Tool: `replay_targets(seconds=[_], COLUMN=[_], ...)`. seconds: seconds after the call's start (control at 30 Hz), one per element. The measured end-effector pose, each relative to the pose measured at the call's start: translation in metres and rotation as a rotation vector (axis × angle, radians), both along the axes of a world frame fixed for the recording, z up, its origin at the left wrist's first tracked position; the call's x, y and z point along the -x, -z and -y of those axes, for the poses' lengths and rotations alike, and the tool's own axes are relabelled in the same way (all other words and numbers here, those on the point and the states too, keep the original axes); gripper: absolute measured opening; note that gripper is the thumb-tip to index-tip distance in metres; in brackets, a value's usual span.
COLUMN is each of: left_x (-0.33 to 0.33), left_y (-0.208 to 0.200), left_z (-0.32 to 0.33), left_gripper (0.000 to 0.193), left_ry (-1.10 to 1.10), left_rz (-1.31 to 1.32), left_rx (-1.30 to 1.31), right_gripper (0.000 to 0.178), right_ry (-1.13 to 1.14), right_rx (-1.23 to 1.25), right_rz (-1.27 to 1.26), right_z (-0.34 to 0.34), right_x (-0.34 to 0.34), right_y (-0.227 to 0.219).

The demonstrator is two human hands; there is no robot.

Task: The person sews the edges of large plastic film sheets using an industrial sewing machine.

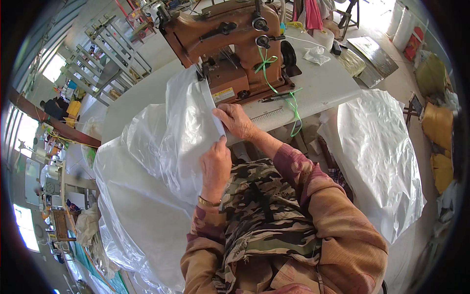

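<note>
**Hand positions at the sewing machine**

My left hand is closed, thumb uppermost, and grips the folded edge of the white plastic sheet at its near end. My right hand is partly closed, fingers bent; its thumb and fingertips pinch the same edge farther along, toward the machine. The two hands are near each other but apart.

The sheet's far end lies at the stitching head of the brown sewing machine; I cannot tell whether the needle is in the material. From there the sheet spreads left over the grey table and drapes down its near side in loose folds.

A green cord hangs at the right part of the machine. Dark snips lie near its base, just beyond a printed scale on the tabletop. A second white sheet lies to the right, well apart from both hands. My camouflage apron is at the near side.
</note>
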State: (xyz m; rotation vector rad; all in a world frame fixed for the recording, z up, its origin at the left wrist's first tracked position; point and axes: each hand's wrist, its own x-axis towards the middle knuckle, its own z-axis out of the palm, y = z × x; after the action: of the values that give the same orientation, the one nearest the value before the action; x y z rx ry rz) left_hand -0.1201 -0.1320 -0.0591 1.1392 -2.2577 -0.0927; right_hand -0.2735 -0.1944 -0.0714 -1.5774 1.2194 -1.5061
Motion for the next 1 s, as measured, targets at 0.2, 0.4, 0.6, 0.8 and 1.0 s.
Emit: replay_targets(seconds=[0.2, 0.4, 0.6, 0.8, 1.0], left_x=[0.018, 0.041, 0.005, -0.089, -0.184], left_y=[-0.025, -0.042, -0.007, 0.112, 0.190], left_z=[0.053, 0.092, 0.032, -0.041, -0.090], left_gripper=[0.023, 0.024, 0.064, 0.038, 0.033], left_ry=[-0.018, -0.110, -0.009, -0.319, -0.364], left_rz=[0.057, 0.064, -0.253, -0.411, -0.051], left_rx=[0.054, 0.015, 0.144, -0.575, -0.408], right_gripper=[0.044, 0.037, 0.037, 0.037, 0.026], right_ry=[-0.009, 0.106, 0.058, 0.129, 0.233], right_rx=[-0.058, 0.005, -0.117, -0.037, 0.161], right_rz=[0.178, 0.230, 0.336, 0.261, -0.013], right_z=[0.000, 0.011, 0.015, 0.016, -0.049], right_x=[-0.001, -0.004, -0.003, 0.004, -0.027], right_y=[-0.001, 0.005, 0.008, 0.015, 0.043])
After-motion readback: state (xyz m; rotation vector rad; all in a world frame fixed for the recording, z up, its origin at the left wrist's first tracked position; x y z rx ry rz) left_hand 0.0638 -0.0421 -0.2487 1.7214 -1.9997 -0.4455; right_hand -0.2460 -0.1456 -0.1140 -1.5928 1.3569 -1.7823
